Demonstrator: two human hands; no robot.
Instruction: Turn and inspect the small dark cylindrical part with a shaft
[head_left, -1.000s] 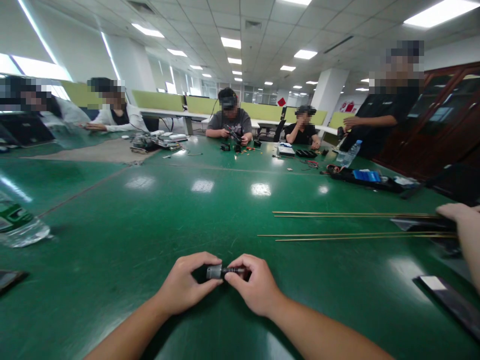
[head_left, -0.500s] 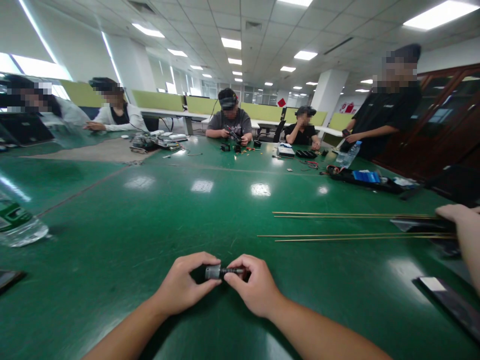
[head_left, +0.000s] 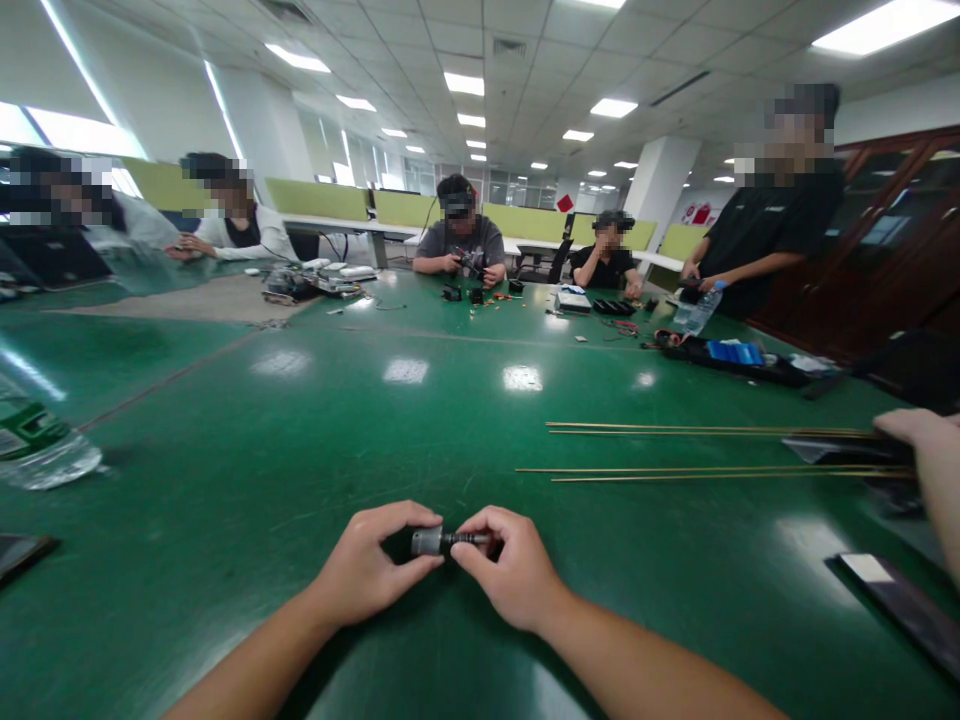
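Observation:
Low over the green table point(head_left: 360, 440), both hands are on one small part: a short grey metal cylinder point(head_left: 427, 541) with a dark ridged shaft point(head_left: 463, 539) running out of its right side. My left hand point(head_left: 367, 560) has the cylinder between thumb and fingertips, palm facing right. Thumb and fingers of my right hand point(head_left: 514, 565) are closed around the shaft, and its far end is partly hidden by them. The part lies roughly level, and its exact kind cannot be told.
Long thin brass-coloured rods point(head_left: 675, 430) lie at the right, near another person's hand point(head_left: 915, 430). A flat dark device point(head_left: 896, 610) rests at the right front, a water bottle point(head_left: 45, 440) at the left. Across the table, several people sit or stand among tools and parts.
My hands keep the same hold on the part, with almost no movement. The camera view has shifted very slightly. The standing person's hands have moved a little.

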